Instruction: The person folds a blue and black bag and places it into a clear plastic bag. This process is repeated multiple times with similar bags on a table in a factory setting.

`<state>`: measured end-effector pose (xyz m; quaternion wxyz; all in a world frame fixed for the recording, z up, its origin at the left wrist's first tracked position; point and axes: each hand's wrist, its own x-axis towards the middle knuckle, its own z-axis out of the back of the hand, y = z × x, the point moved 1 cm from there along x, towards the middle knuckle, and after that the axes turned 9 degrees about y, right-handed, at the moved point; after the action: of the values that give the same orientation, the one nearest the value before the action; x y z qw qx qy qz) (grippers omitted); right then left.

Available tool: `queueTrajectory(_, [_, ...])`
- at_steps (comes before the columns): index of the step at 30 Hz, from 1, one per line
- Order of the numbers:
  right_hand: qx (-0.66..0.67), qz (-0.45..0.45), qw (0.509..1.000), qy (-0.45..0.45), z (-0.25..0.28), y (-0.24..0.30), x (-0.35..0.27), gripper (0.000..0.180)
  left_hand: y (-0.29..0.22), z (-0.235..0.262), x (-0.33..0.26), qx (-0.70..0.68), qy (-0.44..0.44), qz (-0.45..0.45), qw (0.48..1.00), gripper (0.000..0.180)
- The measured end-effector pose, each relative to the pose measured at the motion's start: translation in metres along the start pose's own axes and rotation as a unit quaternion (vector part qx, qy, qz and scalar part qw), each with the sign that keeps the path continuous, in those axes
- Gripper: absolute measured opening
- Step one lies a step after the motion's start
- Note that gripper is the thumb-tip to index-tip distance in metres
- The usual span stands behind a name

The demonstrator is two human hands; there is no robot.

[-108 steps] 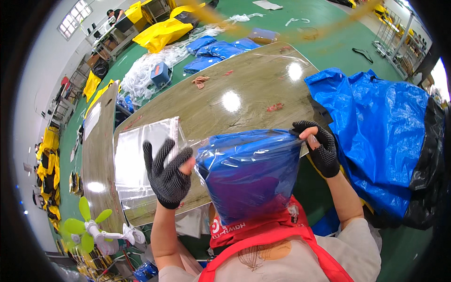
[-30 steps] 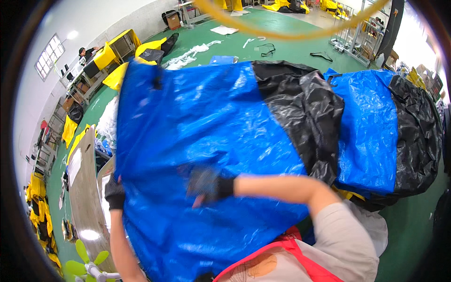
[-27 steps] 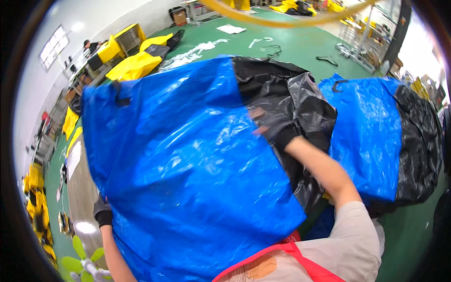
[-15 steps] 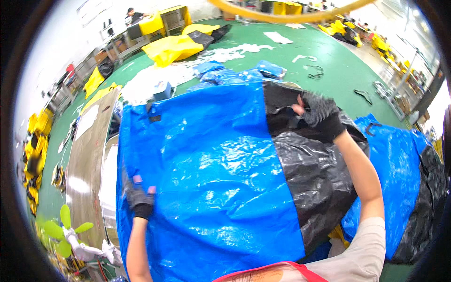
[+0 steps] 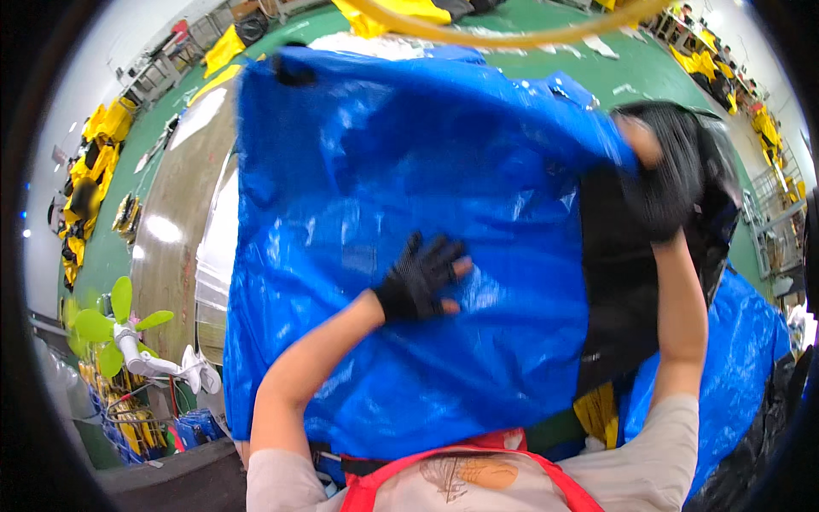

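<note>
A large glossy blue plastic sheet [image 5: 401, 367] with a black panel [image 5: 618, 290] along its right side spreads before me, wrinkled. My left hand [image 5: 422, 277], in a black fingerless glove, lies on the blue part with its fingers spread. At the far right my right hand [image 5: 670, 179], gloved the same way and blurred by motion, grips the raised far edge of the sheet, where blue meets black. Its fingertips are partly hidden. A small dark patch [image 5: 293, 68] shows at the sheet's far left corner.
A worktable [image 5: 171, 200] runs along the left, beside a small fan [image 5: 121, 328] with green blades. More blue sheeting [image 5: 725, 367] hangs at the lower right. Yellow and black pieces [image 5: 102, 162] are heaped far left. A yellow hose [image 5: 512, 32] arcs across the top.
My left hand has moved from the sheet's left edge to its middle, fingers now spread. My right hand has moved rightward, and the sheet's far edge has risen with it.
</note>
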<state>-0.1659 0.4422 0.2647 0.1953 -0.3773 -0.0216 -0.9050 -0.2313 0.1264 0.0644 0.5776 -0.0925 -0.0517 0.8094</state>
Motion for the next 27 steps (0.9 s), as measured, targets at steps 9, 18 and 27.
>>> queueTrajectory(9, [-0.053,-0.182,0.846,0.498,0.054,0.141,-0.280,0.056,0.025,-0.024,-0.081,0.008,-0.027,0.080,0.996,0.074])
queueTrajectory(18, [-0.041,-0.124,0.887,0.442,0.033,0.096,-0.264,0.043,0.019,-0.037,-0.187,-0.038,0.028,0.121,0.992,0.064])
queueTrajectory(27, [-0.169,-0.063,0.911,0.371,-0.007,0.195,-0.194,0.062,0.062,-0.073,-0.288,-0.002,-0.035,0.322,0.946,0.069])
